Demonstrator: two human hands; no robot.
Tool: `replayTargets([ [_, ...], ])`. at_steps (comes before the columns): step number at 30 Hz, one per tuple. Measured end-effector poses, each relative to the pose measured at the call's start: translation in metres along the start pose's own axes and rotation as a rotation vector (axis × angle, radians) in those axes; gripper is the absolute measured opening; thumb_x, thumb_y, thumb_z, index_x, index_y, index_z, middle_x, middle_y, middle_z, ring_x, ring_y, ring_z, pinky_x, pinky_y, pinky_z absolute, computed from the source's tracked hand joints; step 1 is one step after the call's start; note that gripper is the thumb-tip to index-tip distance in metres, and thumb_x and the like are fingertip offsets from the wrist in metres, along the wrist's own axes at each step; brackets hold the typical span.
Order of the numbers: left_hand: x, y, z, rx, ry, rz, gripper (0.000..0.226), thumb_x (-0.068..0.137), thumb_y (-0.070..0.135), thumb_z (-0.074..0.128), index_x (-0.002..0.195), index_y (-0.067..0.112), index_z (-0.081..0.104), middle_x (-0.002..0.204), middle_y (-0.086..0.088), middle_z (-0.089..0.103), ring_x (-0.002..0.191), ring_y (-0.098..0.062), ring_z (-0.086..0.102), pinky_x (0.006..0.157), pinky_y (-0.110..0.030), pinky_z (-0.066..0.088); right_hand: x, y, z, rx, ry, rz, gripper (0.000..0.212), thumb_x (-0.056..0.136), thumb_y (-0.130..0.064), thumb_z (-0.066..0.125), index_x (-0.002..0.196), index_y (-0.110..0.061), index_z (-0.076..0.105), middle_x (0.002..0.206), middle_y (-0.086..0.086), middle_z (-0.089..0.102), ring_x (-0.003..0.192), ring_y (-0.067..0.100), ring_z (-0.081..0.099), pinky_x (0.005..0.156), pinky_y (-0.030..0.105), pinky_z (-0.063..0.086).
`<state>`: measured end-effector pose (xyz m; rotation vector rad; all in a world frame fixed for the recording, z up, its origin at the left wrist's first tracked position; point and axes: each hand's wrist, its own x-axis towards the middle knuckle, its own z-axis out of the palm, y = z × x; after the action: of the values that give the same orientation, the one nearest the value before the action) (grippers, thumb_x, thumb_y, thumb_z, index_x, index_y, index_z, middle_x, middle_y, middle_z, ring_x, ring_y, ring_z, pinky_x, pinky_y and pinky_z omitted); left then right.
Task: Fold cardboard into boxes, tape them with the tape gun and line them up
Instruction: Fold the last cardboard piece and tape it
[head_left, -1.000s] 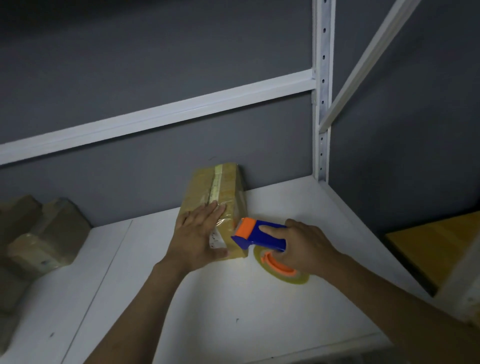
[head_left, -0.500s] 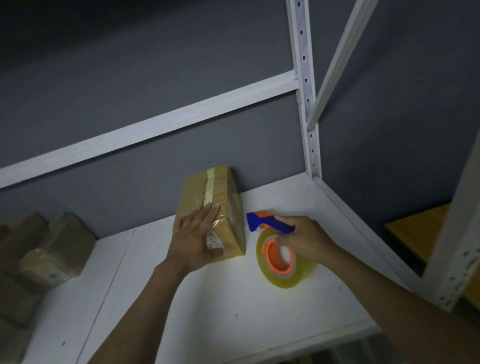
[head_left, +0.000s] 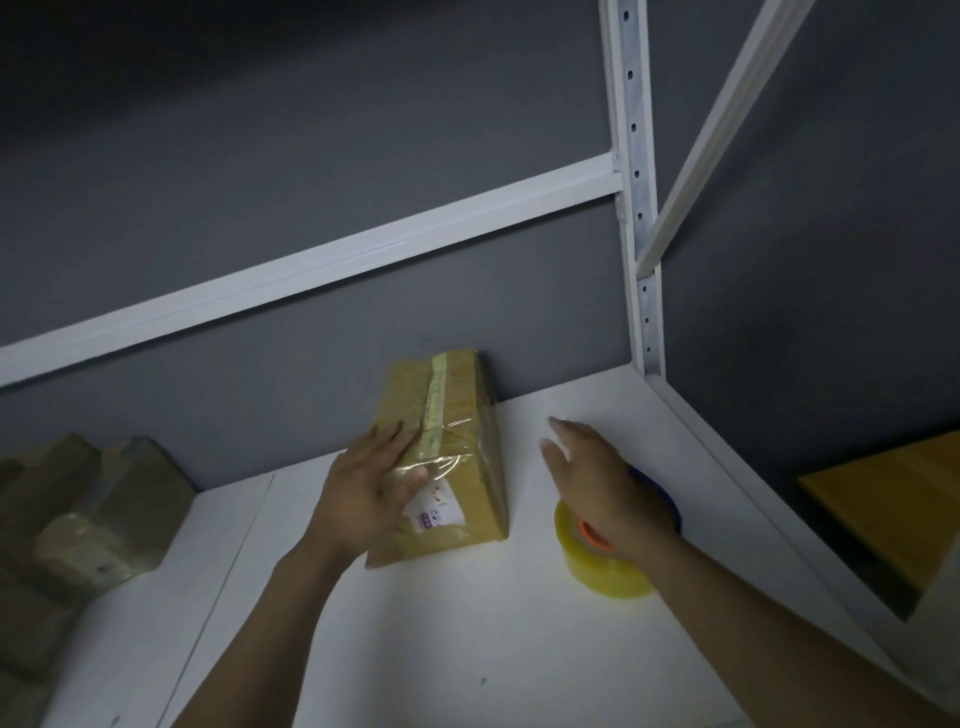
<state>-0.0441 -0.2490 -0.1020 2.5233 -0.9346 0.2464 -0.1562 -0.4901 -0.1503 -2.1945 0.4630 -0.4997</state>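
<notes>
A taped brown cardboard box (head_left: 457, 415) lies on the white shelf (head_left: 467, 623), its far end against the grey wall. A strip of tape runs along its top and a white label sits near its front. My left hand (head_left: 363, 493) lies flat on the box's near left part, fingers straight. The tape gun (head_left: 613, 566), with a yellow roll, orange hub and blue body, rests on the shelf to the right of the box. My right hand (head_left: 597, 488) hovers above it with fingers extended, hiding most of the blue handle.
Several taped boxes (head_left: 88, 509) are stacked at the shelf's left end. A white upright post (head_left: 636, 208) and a diagonal brace stand at the right rear corner. A yellow-brown board (head_left: 893, 499) lies lower down on the right.
My right hand has let go of the tape gun, which now sits on the shelf, and the hand has lifted with fingers spread. The left hand stays on the box.
</notes>
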Motion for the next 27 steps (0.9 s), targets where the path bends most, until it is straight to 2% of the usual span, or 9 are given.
replayTargets([
  [4,-0.003,-0.003,0.01,0.037,-0.047,-0.015,0.101,0.066,0.086,0.028,0.15,0.03,0.029,0.158,0.009,0.022,0.148,-0.014,0.01,0.116,-0.029,0.007,0.015,-0.056,0.055,0.681,-0.311,0.279,0.059,0.098,-0.058,0.023,0.146,-0.027,0.036,0.145,0.0,0.044,0.131,0.021,0.043,0.105,0.033,0.036],
  [7,-0.005,-0.009,0.021,0.076,0.022,-0.03,0.113,0.059,0.094,0.034,0.15,0.026,0.031,0.157,0.008,0.025,0.148,-0.016,0.011,0.115,-0.026,0.005,0.015,-0.064,0.084,0.894,-0.267,0.376,0.062,0.097,-0.06,0.022,0.146,-0.025,0.036,0.144,0.0,0.046,0.13,0.021,0.045,0.103,0.032,0.038],
  [9,-0.005,-0.013,0.025,0.09,0.057,-0.039,0.108,0.061,0.088,0.042,0.148,0.026,0.034,0.157,0.008,0.027,0.147,-0.016,0.013,0.113,-0.023,0.004,0.009,-0.055,0.091,0.849,-0.251,0.383,0.055,0.101,-0.048,0.028,0.146,-0.017,0.037,0.144,0.005,0.045,0.131,0.023,0.043,0.1,0.029,0.037],
  [11,-0.004,-0.013,0.026,0.122,0.043,-0.024,0.105,0.062,0.085,0.042,0.149,0.027,0.032,0.157,0.008,0.025,0.147,-0.017,0.012,0.112,-0.022,0.002,0.007,-0.038,0.094,0.66,-0.286,0.33,0.052,0.102,-0.039,0.03,0.147,-0.013,0.031,0.149,0.008,0.037,0.136,0.025,0.036,0.108,0.032,0.032],
  [15,-0.005,-0.014,0.027,0.069,0.056,0.064,0.087,0.066,0.081,0.048,0.143,0.049,0.022,0.158,0.003,0.025,0.147,-0.019,0.011,0.113,-0.026,0.004,0.018,-0.049,0.081,0.487,-0.028,0.069,0.049,0.102,-0.04,0.03,0.149,-0.028,0.025,0.155,-0.006,0.028,0.139,0.015,0.031,0.11,0.033,0.031],
  [20,-0.005,-0.026,0.018,0.027,-0.018,0.151,0.077,0.069,0.087,0.043,0.139,0.062,0.022,0.159,0.004,0.021,0.145,-0.007,0.003,0.116,-0.021,0.007,0.032,-0.066,0.072,0.51,-0.259,-0.12,0.033,0.101,-0.029,0.042,0.133,-0.035,0.048,0.16,-0.011,-0.003,0.144,0.004,0.014,0.1,0.014,0.025],
  [22,-0.004,-0.033,0.008,-0.048,-0.085,0.131,0.073,0.069,0.084,0.048,0.136,0.063,0.026,0.158,0.013,0.018,0.145,0.001,0.003,0.11,-0.006,0.003,0.034,-0.061,0.065,0.488,-0.32,-0.142,0.025,0.1,-0.026,0.044,0.12,-0.034,0.058,0.158,-0.014,-0.003,0.142,0.002,0.016,0.095,0.012,0.029],
  [24,-0.005,-0.042,-0.006,-0.136,-0.143,0.11,0.076,0.067,0.077,0.061,0.135,0.058,0.033,0.155,0.022,0.02,0.142,0.011,0.008,0.11,-0.003,0.009,0.037,-0.058,0.052,0.471,-0.403,-0.157,0.026,0.1,-0.026,0.044,0.116,-0.034,0.063,0.153,-0.021,0.004,0.136,-0.003,0.021,0.094,0.012,0.032],
  [27,-0.004,-0.057,-0.025,-0.244,-0.275,0.106,0.078,0.078,0.032,0.079,0.136,0.059,0.035,0.153,0.027,0.023,0.139,0.012,0.02,0.112,-0.014,0.026,0.041,-0.054,0.03,0.407,-0.534,-0.246,0.024,0.099,-0.036,0.044,0.117,-0.045,0.058,0.149,-0.027,0.005,0.131,-0.005,0.024,0.093,0.01,0.035],
])
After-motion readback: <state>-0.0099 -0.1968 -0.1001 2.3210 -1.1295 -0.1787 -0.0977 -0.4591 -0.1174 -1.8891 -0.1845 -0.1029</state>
